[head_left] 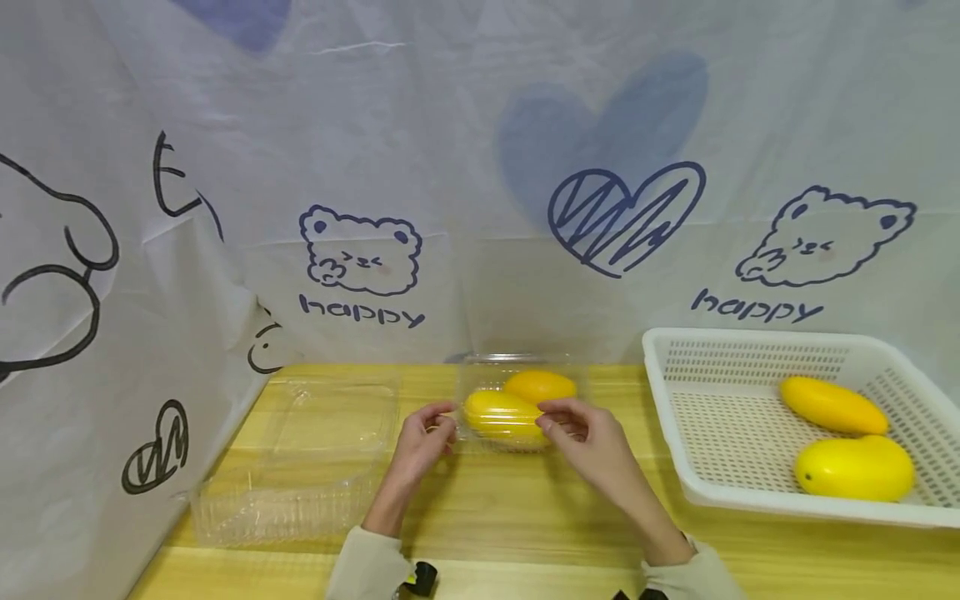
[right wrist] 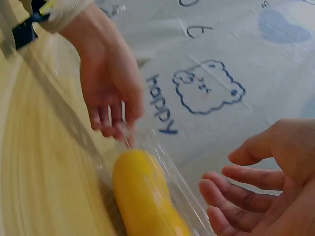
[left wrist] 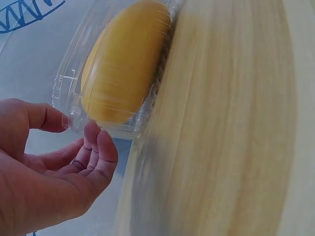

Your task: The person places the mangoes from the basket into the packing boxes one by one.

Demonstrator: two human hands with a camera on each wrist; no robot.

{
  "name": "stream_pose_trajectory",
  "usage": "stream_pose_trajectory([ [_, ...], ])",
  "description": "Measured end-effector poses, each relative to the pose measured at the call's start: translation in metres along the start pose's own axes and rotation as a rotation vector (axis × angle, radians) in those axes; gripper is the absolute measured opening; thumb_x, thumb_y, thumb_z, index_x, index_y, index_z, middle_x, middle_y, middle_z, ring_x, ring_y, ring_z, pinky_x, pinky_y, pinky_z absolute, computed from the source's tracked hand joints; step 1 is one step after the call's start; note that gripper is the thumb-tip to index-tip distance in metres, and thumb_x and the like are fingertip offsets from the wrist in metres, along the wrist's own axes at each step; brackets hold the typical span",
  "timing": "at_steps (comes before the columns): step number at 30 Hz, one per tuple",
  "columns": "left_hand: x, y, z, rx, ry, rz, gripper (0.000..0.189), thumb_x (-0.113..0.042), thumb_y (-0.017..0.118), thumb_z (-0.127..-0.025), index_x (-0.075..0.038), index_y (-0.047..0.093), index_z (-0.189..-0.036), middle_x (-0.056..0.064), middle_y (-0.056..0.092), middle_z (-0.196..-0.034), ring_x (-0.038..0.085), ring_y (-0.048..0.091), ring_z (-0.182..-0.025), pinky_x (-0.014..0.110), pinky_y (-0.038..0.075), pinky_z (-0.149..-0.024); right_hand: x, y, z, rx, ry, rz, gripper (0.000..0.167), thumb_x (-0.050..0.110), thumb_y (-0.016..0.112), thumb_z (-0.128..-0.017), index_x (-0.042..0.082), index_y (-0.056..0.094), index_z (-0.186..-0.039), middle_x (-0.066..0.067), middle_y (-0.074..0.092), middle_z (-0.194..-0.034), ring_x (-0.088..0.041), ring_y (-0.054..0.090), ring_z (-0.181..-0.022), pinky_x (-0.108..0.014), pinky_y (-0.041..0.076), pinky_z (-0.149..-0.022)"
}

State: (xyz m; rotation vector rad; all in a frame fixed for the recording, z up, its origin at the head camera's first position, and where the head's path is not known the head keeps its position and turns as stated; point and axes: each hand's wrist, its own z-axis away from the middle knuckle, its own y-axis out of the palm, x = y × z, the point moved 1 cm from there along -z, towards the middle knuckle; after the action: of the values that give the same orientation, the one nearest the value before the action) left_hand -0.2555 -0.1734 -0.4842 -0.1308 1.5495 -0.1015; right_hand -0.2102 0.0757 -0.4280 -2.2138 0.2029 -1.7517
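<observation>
A clear plastic clamshell box stands on the table near the back, with its lid over two yellow mangoes. My left hand pinches the box's left end between thumb and fingertips. In the left wrist view, that hand is at the box's corner, close beside a mango. My right hand is at the box's front right. The right wrist view shows this hand with loosely bent, parted fingers beside the box, holding nothing.
A white perforated basket on the right holds two more mangoes. To the left lies another clear clamshell box, its lid raised open. A printed cloth hangs behind the wooden table.
</observation>
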Motion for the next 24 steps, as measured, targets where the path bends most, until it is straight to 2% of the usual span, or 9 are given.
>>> stream_pose_trajectory([
  [6, 0.004, 0.001, -0.003, -0.002, 0.019, -0.041, 0.040, 0.002, 0.052, -0.093, 0.016, 0.057, -0.130, 0.004, 0.057, -0.080, 0.015, 0.056, -0.069, 0.027, 0.051, -0.059, -0.011, -0.014, -0.005, -0.160, 0.003, 0.068, 0.019, 0.005, 0.068, -0.097, 0.000, 0.073, -0.114, -0.013, 0.074, -0.108, -0.025, 0.071, -0.097, -0.022, 0.055, -0.078],
  [12, 0.003, 0.002, -0.001, -0.025, 0.066, -0.078, 0.037, 0.001, 0.053, -0.091, 0.015, 0.061, -0.125, 0.007, 0.061, -0.082, 0.017, 0.059, -0.072, 0.031, 0.055, -0.064, -0.025, -0.023, -0.010, -0.277, 0.005, 0.107, 0.020, 0.000, 0.066, -0.095, -0.002, 0.072, -0.113, -0.016, 0.074, -0.110, -0.028, 0.068, -0.099, -0.022, 0.053, -0.076],
  [16, 0.001, 0.001, 0.000, -0.036, 0.091, -0.083, 0.037, 0.000, 0.054, -0.091, 0.016, 0.062, -0.124, 0.008, 0.062, -0.084, 0.016, 0.060, -0.072, 0.030, 0.056, -0.064, -0.032, -0.027, -0.011, -0.322, 0.024, 0.122, 0.027, -0.003, 0.064, -0.093, -0.004, 0.069, -0.119, -0.020, 0.071, -0.113, -0.030, 0.065, -0.100, -0.022, 0.051, -0.077],
  [21, 0.002, 0.002, -0.001, -0.056, 0.098, -0.095, 0.036, 0.001, 0.055, -0.089, 0.015, 0.064, -0.122, 0.008, 0.063, -0.085, 0.012, 0.058, -0.068, 0.022, 0.048, -0.059, -0.040, -0.029, -0.012, -0.356, 0.094, 0.135, 0.038, -0.004, 0.059, -0.092, -0.003, 0.063, -0.130, -0.023, 0.066, -0.122, -0.032, 0.064, -0.106, -0.020, 0.049, -0.079],
  [24, 0.004, 0.002, -0.002, -0.064, 0.091, -0.096, 0.036, 0.003, 0.056, -0.088, 0.015, 0.065, -0.121, 0.009, 0.063, -0.087, 0.011, 0.057, -0.067, 0.022, 0.048, -0.060, -0.046, -0.030, -0.013, -0.356, 0.123, 0.140, 0.042, -0.004, 0.056, -0.091, -0.005, 0.060, -0.133, -0.025, 0.063, -0.125, -0.034, 0.064, -0.107, -0.027, 0.052, -0.083],
])
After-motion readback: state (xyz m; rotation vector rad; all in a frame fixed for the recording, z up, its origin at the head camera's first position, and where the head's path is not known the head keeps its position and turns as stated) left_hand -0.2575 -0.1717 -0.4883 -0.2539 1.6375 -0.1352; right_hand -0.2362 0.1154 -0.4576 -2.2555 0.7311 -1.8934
